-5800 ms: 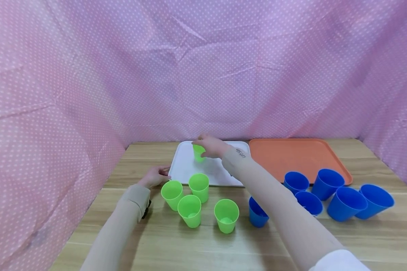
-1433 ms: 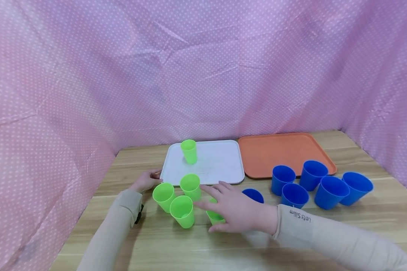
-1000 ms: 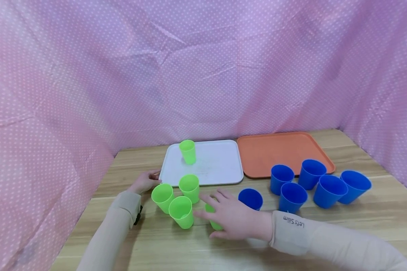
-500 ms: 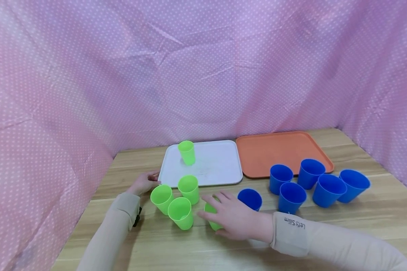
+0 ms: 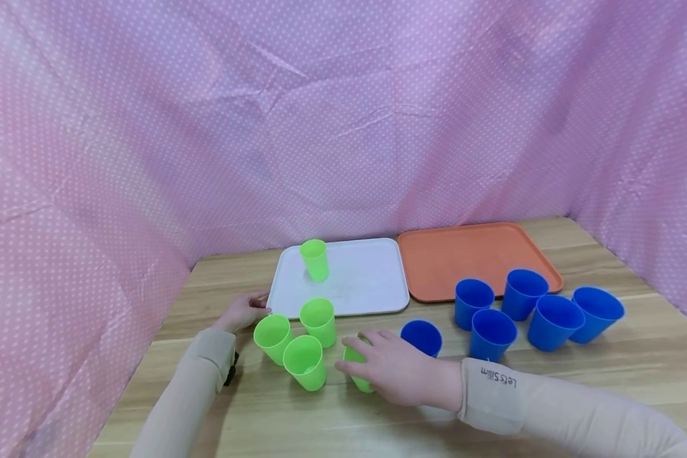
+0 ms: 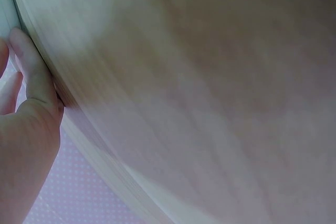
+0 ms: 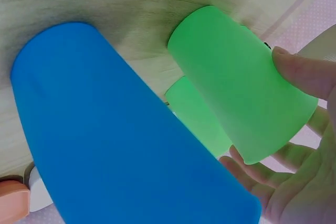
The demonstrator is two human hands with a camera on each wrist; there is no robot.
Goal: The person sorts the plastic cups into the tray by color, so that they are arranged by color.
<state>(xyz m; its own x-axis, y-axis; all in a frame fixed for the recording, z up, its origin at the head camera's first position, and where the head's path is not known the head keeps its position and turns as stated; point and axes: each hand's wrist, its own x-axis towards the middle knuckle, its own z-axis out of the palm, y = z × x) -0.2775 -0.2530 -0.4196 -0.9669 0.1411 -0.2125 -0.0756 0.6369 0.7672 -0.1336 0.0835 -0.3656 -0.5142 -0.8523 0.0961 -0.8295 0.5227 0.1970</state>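
My right hand (image 5: 401, 370) is around a green cup (image 7: 239, 85), its thumb on one side of the rim and fingers on the other. The cup stands on the wooden table, partly hidden by the hand in the head view. A blue cup (image 7: 115, 129) is close beside that hand. At the near left corner of the white tray (image 5: 366, 273), my left hand (image 5: 242, 312) touches the edge with fairly straight fingers. Another green cup (image 5: 316, 262) stands upright on this tray. Three more stand before it: a left one (image 5: 273, 343), a back one (image 5: 319, 327) and a front one (image 5: 305, 366).
An orange tray (image 5: 469, 261) adjoins the white tray on the right. Several blue cups (image 5: 555, 324) cluster in front of it, some leaning outward in view. A pink dotted cloth (image 5: 343, 140) hangs behind and at the sides of the table (image 5: 298, 426).
After placing a green cup on the white tray, my right hand has come back to the right-most green cup, and its fingers have closed in around it. My left hand stays at the tray.
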